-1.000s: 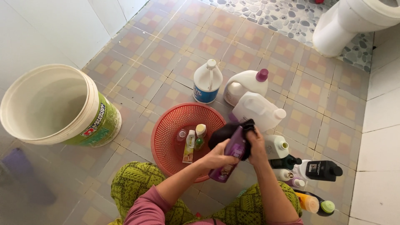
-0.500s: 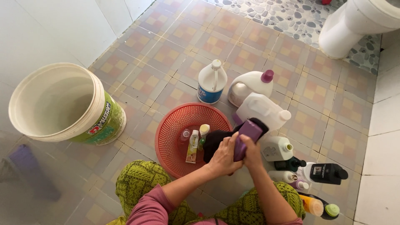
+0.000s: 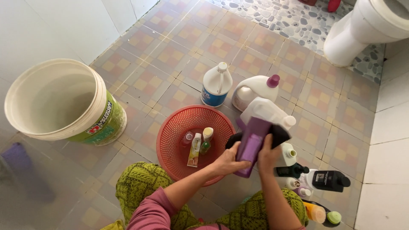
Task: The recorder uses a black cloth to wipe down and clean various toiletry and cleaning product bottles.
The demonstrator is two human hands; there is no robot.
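Note:
A purple bottle (image 3: 251,142) is held upright-tilted in front of me, over the floor beside a red basket (image 3: 170,136). My left hand (image 3: 228,161) grips the bottle's lower left side. My right hand (image 3: 269,154) presses a black cloth (image 3: 281,135) against the bottle's right side; the cloth wraps behind it and shows again at the left. The basket holds a small tube, a tiny green bottle and a small clear cup.
A large white bucket (image 3: 64,102) with a green label stands at the left. White jugs (image 3: 255,87) stand beyond the basket. More bottles, black, white and orange, crowd the floor at my right (image 3: 324,181). A toilet base (image 3: 353,38) is at the far right.
The purple bottle has turned from lying low across my hands to pointing up and away. The black cloth has shifted from its left side to its right.

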